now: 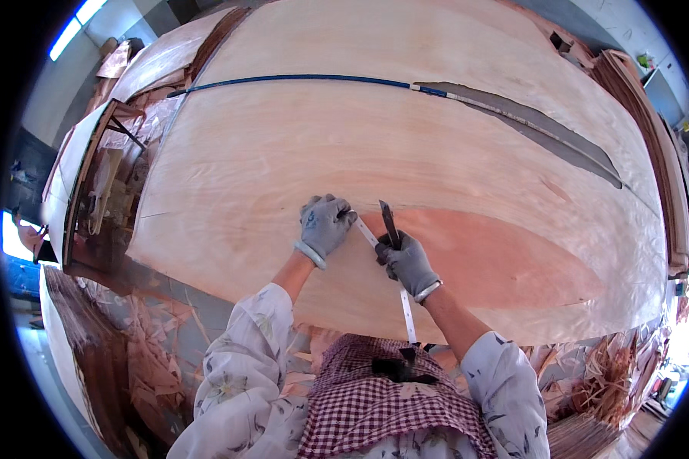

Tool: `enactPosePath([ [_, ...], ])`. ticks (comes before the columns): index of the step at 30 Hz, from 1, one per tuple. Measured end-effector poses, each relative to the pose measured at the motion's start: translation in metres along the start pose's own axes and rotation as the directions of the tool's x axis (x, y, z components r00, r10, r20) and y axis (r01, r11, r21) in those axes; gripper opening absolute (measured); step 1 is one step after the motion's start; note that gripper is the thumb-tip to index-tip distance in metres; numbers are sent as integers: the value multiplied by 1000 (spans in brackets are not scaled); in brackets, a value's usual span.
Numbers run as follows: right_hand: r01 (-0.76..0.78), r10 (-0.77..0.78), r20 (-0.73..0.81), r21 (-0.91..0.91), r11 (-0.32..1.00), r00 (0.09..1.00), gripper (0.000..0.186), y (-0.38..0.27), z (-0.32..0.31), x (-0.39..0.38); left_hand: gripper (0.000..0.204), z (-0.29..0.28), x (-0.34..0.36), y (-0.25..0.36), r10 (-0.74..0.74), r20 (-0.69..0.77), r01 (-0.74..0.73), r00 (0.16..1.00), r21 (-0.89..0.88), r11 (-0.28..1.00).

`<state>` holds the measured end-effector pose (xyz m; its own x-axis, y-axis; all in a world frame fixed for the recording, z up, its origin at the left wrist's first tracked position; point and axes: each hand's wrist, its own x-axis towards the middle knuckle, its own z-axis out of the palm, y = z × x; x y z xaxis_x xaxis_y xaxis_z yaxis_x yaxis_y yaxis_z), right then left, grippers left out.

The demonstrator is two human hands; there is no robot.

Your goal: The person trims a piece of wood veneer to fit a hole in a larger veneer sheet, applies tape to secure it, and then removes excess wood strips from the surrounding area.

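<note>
My left hand (325,228), in a grey glove, is closed near the middle of a large pale wood veneer sheet (268,153). Its thumb and finger pinch the end of a narrow white tape strip (406,310) with small dark marks. From there the strip runs past my right hand and down to the front of my checked apron (390,382). My right hand (412,265), also gloved in grey, is wrapped around a dark-bladed knife (389,222), its tip pointing away from me. The right fingers lie against the strip; whether they grip it too is hidden.
A long blue pole (306,77) lies across the sheet, its paler end over an elongated grey patch (574,141). A reddish oval area (505,260) shows at the near right. Veneer stacks (647,153) stand at the right, and torn scraps (157,344) lie below the near edge.
</note>
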<state>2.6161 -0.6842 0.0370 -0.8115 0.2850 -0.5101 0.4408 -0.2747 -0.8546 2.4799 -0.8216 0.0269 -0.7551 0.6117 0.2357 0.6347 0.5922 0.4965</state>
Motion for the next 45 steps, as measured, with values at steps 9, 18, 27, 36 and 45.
enactPosePath([
  [9,-23,16,-41,-188,982,999,11,1,3,21,32,10,-17,-10,187,27,-189,982,133,973],
  [18,-62,80,226,-82,995,971,13,0,16,-5,50,-17,-25,-2,359,373,-447,856,184,875],
  [27,69,-69,8,14,998,998,28,-51,-33,9,47,-15,-28,-1,357,345,-438,868,192,878],
  [36,8,-34,-187,-141,990,982,13,-21,-88,34,45,45,15,46,539,188,-562,821,95,822],
  [45,24,-39,-103,-145,989,994,17,-17,-82,0,45,62,30,68,514,278,-563,811,134,816],
])
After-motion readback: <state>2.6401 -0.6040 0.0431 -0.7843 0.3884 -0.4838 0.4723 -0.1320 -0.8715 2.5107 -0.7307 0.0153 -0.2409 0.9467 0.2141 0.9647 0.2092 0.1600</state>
